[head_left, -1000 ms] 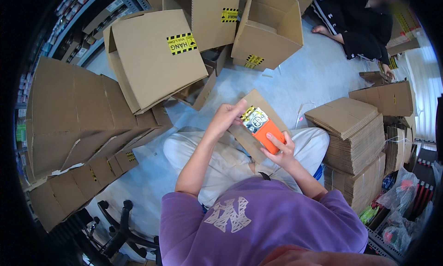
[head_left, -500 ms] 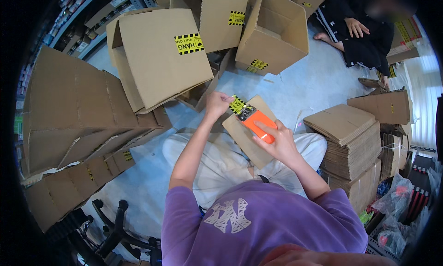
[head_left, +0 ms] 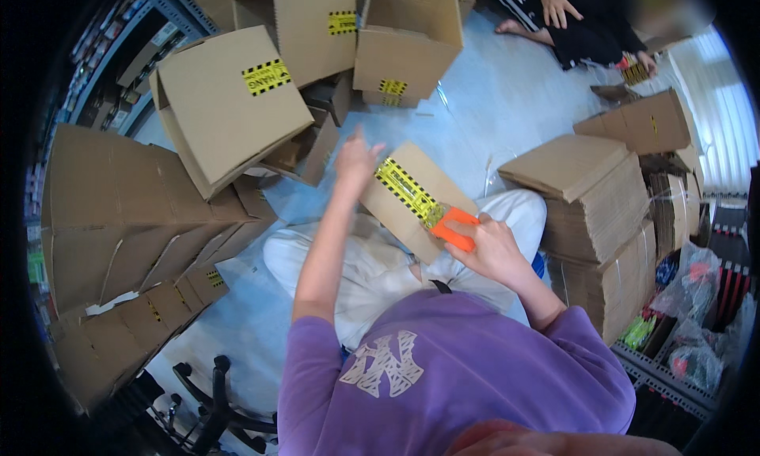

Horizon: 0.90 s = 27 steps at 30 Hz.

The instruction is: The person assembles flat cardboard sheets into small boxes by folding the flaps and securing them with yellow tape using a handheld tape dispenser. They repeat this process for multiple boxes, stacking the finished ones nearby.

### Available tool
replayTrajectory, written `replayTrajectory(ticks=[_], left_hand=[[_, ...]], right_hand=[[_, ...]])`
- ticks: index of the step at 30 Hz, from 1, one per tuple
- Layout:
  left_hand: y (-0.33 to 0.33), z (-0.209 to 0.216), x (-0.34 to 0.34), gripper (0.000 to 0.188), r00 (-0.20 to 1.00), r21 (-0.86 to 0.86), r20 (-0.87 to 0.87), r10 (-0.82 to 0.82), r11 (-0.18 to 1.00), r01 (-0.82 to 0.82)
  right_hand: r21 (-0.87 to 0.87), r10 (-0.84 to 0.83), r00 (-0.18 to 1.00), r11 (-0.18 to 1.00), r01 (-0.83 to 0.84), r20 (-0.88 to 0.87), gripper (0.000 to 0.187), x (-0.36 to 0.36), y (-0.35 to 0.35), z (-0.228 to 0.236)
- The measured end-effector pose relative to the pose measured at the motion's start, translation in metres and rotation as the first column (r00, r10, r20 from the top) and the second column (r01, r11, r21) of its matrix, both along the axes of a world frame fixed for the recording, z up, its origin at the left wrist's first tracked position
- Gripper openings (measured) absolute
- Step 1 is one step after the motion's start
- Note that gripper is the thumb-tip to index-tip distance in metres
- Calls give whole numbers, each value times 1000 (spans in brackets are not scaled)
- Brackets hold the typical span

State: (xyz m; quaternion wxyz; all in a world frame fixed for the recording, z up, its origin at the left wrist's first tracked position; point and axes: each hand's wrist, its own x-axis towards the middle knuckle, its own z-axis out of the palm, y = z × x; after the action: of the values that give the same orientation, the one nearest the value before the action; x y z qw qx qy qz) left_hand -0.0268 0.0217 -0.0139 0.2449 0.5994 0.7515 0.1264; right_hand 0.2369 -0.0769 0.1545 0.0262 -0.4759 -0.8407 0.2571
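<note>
A piece of brown cardboard point(head_left: 392, 212) rests over my crossed legs. A strip of yellow-and-black printed tape point(head_left: 405, 185) runs across it from its upper left edge toward its lower right. My right hand point(head_left: 487, 246) grips an orange tape dispenser point(head_left: 456, 228), whose head sits at the lower right end of the strip. Just off the cardboard's upper left edge, my left hand point(head_left: 356, 165) is raised and blurred by motion. Its fingers look apart, and nothing shows in them.
Stacked flat cartons point(head_left: 586, 187) stand to the right. Large cardboard boxes, one of them taped point(head_left: 229, 100), crowd the left and far side. Another person's hand point(head_left: 559, 8) shows at the far right. A black wheeled chair base point(head_left: 218, 408) stands at lower left.
My left hand has let go of the tape end and lifted away. My right hand has drawn the dispenser down and right over the cardboard, leaving a longer tape strip. The whole view has shifted.
</note>
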Motion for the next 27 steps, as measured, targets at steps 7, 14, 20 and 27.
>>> replayTrajectory(ticks=[7,14,20,27], left_hand=[[-32,30,80,62,976,116,-216,-30,992,56],[-1,32,54,58,956,466,-294,16,875,129],[-70,25,104,62,865,260,-246,-437,830,493],[-69,34,103,70,861,213,-251,-442,843,494]], right_hand=[[-91,-80,996,992,83,36,30,55,-52,6],[13,-159,979,987,162,-129,40,39,-51,-62],[110,-192,943,967,229,-273,44,27,-48,-95],[10,-227,948,972,235,-221,48,47,-80,-60]])
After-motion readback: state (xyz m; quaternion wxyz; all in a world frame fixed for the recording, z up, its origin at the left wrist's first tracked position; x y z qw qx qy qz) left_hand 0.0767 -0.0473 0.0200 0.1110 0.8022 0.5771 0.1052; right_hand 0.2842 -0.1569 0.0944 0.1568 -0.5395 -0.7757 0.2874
